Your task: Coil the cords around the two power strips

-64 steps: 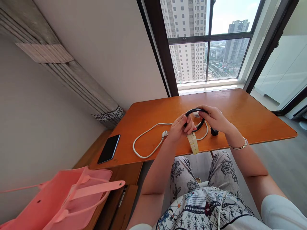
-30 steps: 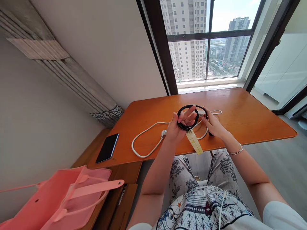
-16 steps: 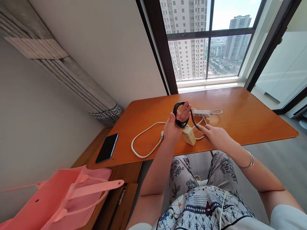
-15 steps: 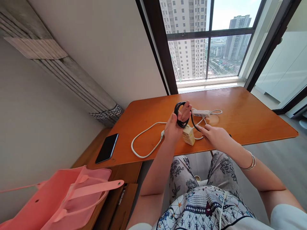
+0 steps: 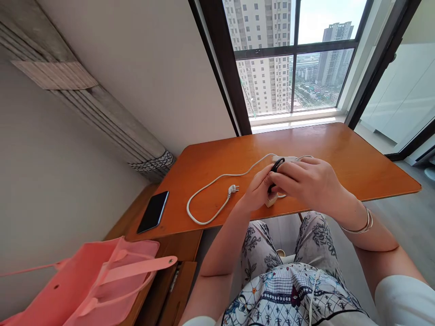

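Note:
A coiled black cable (image 5: 277,165) is bunched between my two hands above the table. My left hand (image 5: 258,189) is closed round the coil from the left. Over its right side lies my right hand (image 5: 304,180), fingers curled onto the same cable and hiding most of it. Below my hands, a cream block-shaped adapter (image 5: 271,200) shows in part on the table. Behind them a white power strip (image 5: 284,159) is partly covered. Its white cord (image 5: 200,190) loops to the left and ends in a white plug (image 5: 233,189).
The wooden table (image 5: 210,158) stands before a window. A dark phone (image 5: 153,212) lies near its left edge. At the lower left, a pink bag (image 5: 98,280) rests on a wooden surface. A gathered curtain (image 5: 112,122) hangs by the wall.
My right hand has moved left and up from the cable's free length onto the coil. The left hand has shifted slightly down, and its raised fingers have folded round the bundle.

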Tool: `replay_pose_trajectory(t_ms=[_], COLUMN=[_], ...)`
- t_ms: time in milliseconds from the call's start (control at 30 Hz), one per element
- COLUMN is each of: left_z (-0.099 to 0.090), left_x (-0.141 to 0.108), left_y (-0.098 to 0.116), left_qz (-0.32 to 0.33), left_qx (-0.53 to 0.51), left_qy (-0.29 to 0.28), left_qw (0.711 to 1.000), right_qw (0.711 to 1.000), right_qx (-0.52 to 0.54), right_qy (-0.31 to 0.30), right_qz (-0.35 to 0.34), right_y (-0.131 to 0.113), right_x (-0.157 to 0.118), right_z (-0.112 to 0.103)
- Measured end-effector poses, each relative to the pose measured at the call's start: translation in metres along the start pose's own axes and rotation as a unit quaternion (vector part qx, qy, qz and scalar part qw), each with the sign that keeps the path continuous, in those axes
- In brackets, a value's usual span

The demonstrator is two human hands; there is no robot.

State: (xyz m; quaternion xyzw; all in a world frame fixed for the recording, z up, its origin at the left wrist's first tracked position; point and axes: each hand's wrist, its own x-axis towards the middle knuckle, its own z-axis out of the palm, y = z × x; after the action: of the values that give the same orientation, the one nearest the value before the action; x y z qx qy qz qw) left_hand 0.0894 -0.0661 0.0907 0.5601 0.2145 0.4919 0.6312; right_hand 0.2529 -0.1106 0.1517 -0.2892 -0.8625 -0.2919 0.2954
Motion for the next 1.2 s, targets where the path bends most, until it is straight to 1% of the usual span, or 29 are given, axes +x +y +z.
replay_pose_trajectory(t_ms=[100,167,267,333,400,533,600,700,833,900,967,1033,1100,1200], left_z=[-0.003,-0.005,-0.007,-0.008,-0.007,-0.007,-0.008,-0.009,-0.008,-0.007,-0.005,-0.004,-0.003,-0.003], left_x=[0.002,0.003,0.003,0.002,0.002,0.005,0.007,0.008,0.006,0.006,0.006,0.006,0.008,0.010], left_y=[0.000,0.000,0.001,0.002,0.003,0.007,0.010,0.012,0.013,0.014,0.015,0.015,0.015,0.015], left_qz=[-0.049,-0.059,-0.080,-0.082,-0.076,-0.062,-0.062,-0.072,-0.073,-0.078,-0.086,-0.093,-0.098,-0.100], left_qx=[0.002,-0.004,-0.023,-0.037,-0.044,-0.044,-0.043,-0.038,-0.032,-0.032,-0.032,-0.035,-0.037,-0.041], left_qy=[-0.061,-0.081,-0.111,-0.114,-0.105,-0.093,-0.099,-0.104,-0.104,-0.105,-0.106,-0.100,-0.086,-0.067], left_qw=[0.997,0.995,0.990,0.989,0.991,0.993,0.992,0.991,0.991,0.991,0.990,0.990,0.991,0.992], right_qw=[0.998,0.993,0.969,0.941,0.907,0.823,0.792,0.758,0.697,0.679,0.680,0.700,0.742,0.826], right_qx=[0.040,0.097,0.214,0.295,0.373,0.517,0.556,0.592,0.643,0.653,0.646,0.622,0.572,0.439], right_qy=[-0.018,-0.034,-0.091,-0.135,-0.165,-0.192,-0.191,-0.199,-0.243,-0.264,-0.281,-0.292,-0.291,-0.274], right_qz=[0.042,0.060,0.084,0.097,0.107,0.137,0.166,0.191,0.202,0.207,0.205,0.195,0.195,0.223], right_y=[0.017,0.027,0.038,0.045,0.051,0.060,0.060,0.060,0.064,0.067,0.071,0.074,0.077,0.077], right_x=[0.006,0.007,0.005,0.001,-0.005,-0.017,-0.020,-0.020,-0.016,-0.014,-0.012,-0.011,-0.011,-0.010], right_z=[0.005,0.009,0.014,0.016,0.017,0.024,0.027,0.030,0.030,0.029,0.029,0.028,0.025,0.015])
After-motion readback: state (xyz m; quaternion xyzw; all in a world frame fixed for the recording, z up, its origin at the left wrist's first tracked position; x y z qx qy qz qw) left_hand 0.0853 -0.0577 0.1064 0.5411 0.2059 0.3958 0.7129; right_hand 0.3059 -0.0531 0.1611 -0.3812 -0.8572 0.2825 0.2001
